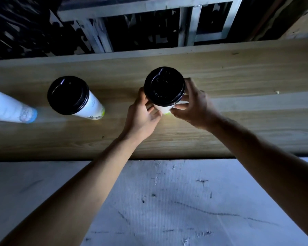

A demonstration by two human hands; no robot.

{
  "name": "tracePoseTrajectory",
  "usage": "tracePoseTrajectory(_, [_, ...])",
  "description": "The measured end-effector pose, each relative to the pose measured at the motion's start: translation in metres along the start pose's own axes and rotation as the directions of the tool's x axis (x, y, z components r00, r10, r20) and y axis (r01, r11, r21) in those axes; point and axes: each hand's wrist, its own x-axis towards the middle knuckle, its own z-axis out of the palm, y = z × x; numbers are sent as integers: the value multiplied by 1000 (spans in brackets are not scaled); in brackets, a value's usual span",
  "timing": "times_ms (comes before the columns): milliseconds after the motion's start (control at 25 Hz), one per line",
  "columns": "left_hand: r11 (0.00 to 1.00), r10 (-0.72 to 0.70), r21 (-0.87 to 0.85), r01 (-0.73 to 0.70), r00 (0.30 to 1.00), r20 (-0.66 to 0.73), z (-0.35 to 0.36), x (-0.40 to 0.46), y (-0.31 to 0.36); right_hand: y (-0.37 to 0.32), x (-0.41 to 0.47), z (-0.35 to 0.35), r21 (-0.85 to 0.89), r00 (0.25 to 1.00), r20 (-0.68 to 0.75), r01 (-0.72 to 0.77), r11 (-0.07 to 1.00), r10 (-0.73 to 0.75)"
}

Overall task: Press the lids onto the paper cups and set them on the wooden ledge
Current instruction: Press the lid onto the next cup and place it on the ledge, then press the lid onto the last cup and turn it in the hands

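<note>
**Both hands around a lidded cup on the wooden ledge**

Nearest the camera lay a pale, scuffed sheet of corrugated board (167, 201) marked with dark smudges, and two bare forearms reached over it from the lower corners of the view. Beyond its far edge ran the wooden ledge (238, 125), a broad light plank with visible grain crossing the view from side to side.

Over the ledge, the left hand (142, 112) and the right hand (196, 105) met around the held cup (164, 108), a white paper cup with a trace of green at its base. The left hand's fingers curled against the cup's left side, thumb towards the front; the right hand wrapped the right side, with its fingertips reaching round behind and its thumb pressed low on the front wall. A black lid (164, 86) sat on top of this cup, its rim level all round. The cup's base was at the ledge surface, but whether it was fully set down could not be told, as the hands hid it.

To the left, well apart, a second lidded cup (75, 96) stood on the ledge, white with green at the bottom. Further left, a third cup (9, 109) with a blue base was cut off by the picture's edge.

Behind the ledge rose a dark background with a pale metal frame (190, 23).
</note>
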Motion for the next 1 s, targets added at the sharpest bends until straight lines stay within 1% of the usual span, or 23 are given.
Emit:
tracePoseTrajectory(240, [997, 39, 61, -39, 999, 4, 9, -1, -9, 7, -4, 6, 33, 997, 15, -78, 996, 78])
tracePoseTrajectory(360, [996, 19, 83, -18, 1000, -12, 5, -4, -9, 3, -13, 6, 45, 991, 26, -133, 990, 132])
tracePoseTrajectory(440, [994, -17, 111, 20, 999, -29, -2, -13, -6, -2, -25, 3, 10, 982, 14, -187, 982, 187])
tracePoseTrajectory(520, [990, -68, 122, 72, 997, -34, -10, -28, -2, -7, -44, -2, -72, 971, 5, -239, 968, 240])
tracePoseTrajectory(600, [984, -58, 169, 62, 998, -28, -19, -55, 4, -13, -71, -7, -158, 961, 1, -273, 949, 276])
tracePoseTrajectory(760, [957, -88, 277, 85, 996, -3, -25, -126, 23, -37, -139, -4, -201, 943, -8, -327, 923, 333])
tracePoseTrajectory(840, [948, -112, 303, 94, 993, 43, -25, -171, 38, -56, -181, 1, -217, 940, -20, -336, 916, 341])
tracePoseTrajectory(920, [950, -77, 311, 36, 990, 122, -25, -217, 56, -77, -228, 2, -240, 948, -31, -316, 918, 318])
tracePoseTrajectory(1000, [953, 5, 297, -61, 982, 188, -25, -259, 70, -93, -273, -1, -282, 958, -82, -285, 916, 273])
